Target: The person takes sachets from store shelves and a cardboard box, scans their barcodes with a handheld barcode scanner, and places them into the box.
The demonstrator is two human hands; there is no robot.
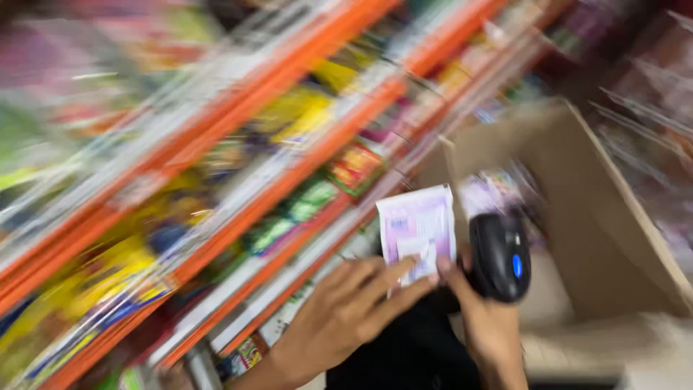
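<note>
The whole view is smeared by motion, so fine detail is lost. The left hand (343, 314) comes up from about 7 o'clock of the frame, and its grip is closed on a small pale purple and white packet (419, 227), with the fingers (393, 278) spread across the packet's lower face. The packet stands roughly upright just right of the frame's centre, its top edge toward 12 o'clock. The right hand (487, 318) rises from 5 o'clock, and its grip is wrapped around a black handheld scanner (499, 256) with a small blue button on its head. The scanner sits just beside the packet at its 3 o'clock side; I cannot tell whether the two touch. Behind the hands, toward 2 o'clock, an open brown cardboard box (577, 195) holds more pale purple packets, blurred. Orange-edged shop shelves (289, 144) run diagonally from 8 o'clock to 1 o'clock, stocked with yellow, green and red packages too blurred to make out.
</note>
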